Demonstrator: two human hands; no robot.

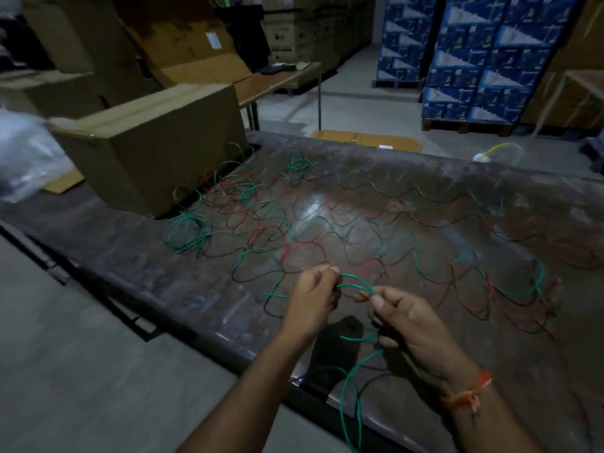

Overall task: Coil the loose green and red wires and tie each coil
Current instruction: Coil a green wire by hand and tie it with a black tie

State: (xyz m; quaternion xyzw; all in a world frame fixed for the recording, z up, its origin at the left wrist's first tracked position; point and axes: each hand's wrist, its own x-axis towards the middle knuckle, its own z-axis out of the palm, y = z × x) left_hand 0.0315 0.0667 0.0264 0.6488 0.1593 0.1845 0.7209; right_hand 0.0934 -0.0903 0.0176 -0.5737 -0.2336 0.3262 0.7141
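A green wire (354, 282) runs in a short arc between both hands above the near edge of the dark table (137, 256). My left hand (313, 299) pinches one end of that arc. My right hand (408, 318) pinches the other end, and the same green wire hangs from it in a loop (351, 380) down past the table edge. Loose green and red wires (294, 230) lie in wavy tangles across the tabletop. A green coil (188, 232) rests near the box, and a smaller green bundle (299, 165) lies farther back.
A large cardboard box (153, 145) stands on the table's far left, with a plastic bag (23, 155) beside it. Stacked blue cartons (483, 57) on pallets stand across the aisle. More cardboard boxes (183, 37) and a second table (281, 80) lie behind.
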